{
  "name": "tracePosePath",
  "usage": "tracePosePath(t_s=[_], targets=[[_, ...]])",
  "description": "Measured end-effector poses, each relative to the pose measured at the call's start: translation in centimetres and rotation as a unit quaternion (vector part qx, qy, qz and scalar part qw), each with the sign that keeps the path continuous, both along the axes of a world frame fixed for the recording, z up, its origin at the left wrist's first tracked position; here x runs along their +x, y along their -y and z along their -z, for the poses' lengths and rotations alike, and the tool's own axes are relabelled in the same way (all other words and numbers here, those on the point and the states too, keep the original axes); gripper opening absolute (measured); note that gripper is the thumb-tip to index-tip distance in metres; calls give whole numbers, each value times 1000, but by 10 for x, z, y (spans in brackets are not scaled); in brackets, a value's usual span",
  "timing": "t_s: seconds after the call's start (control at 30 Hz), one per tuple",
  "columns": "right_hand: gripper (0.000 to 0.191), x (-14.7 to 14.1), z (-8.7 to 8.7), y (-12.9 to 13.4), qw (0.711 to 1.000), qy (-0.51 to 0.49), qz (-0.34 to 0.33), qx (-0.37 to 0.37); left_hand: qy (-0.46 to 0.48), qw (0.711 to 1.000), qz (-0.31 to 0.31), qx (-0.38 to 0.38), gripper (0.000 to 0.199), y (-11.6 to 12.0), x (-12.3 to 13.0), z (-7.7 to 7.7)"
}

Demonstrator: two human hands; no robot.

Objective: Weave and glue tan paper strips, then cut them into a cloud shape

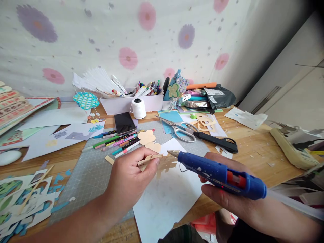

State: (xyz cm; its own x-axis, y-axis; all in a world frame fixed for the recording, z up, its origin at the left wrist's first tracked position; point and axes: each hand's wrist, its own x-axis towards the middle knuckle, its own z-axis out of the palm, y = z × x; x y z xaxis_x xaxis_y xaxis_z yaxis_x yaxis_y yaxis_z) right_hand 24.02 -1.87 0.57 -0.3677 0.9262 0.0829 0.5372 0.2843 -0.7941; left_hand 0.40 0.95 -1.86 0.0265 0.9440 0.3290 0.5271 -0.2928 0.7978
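My left hand (131,177) is closed, pinching small flat tan strips (147,160) that look like thin wood or card. In my right hand (234,204) is a blue hot glue gun (202,168), with a clear glue stick (295,202) coming out of its back. The metal nozzle (173,153) points left and is close to the end of the strips; whether they touch I cannot tell. Beneath both hands lies a white sheet of paper (167,202). Tan cloud-shaped cutouts (146,137) rest just beyond my left fingers.
Behind the hands are scissors (181,130), a black-handled cutter (215,141), a phone (125,123), several pens (113,141) and a white thread spool (138,108). Paper scraps (27,202) cover the left side. A grey cutting mat (81,182) lies on the wooden table (253,148).
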Motion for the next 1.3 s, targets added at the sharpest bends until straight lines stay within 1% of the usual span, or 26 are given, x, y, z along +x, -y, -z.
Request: tracePosePath(t_s=[0.13,0.23,0.33,0.4,0.57,0.8,1.03,1.13,1.3], targets=[[10,0,1,0,1000,1,-15,-3,-12,1000,-8,26,12,2,0,-1],[12,-2,-1,1,1000,-3,-29,3,-5,1000,-11,1,10,2,-1,-3],[13,-5,-1,1,999,-5,-30,14,11,999,-10,-38,10,1,-1,-4],[14,-6,-1,1,999,-1,-29,21,23,999,-9,-45,10,1,-1,-4],[16,-5,3,1,999,10,-34,35,26,999,-5,-25,10,1,1,-6],[17,-2,6,1,996,20,-48,77,25,999,-9,-34,10,3,1,-8],[17,-2,5,1,995,31,-58,77,39,999,-1,-24,10,3,0,-6],[20,-2,5,1,994,34,-58,88,32,999,-4,-13,8,3,1,-6],[20,0,8,2,992,73,-53,90,19,1000,-13,13,7,5,1,-7]])
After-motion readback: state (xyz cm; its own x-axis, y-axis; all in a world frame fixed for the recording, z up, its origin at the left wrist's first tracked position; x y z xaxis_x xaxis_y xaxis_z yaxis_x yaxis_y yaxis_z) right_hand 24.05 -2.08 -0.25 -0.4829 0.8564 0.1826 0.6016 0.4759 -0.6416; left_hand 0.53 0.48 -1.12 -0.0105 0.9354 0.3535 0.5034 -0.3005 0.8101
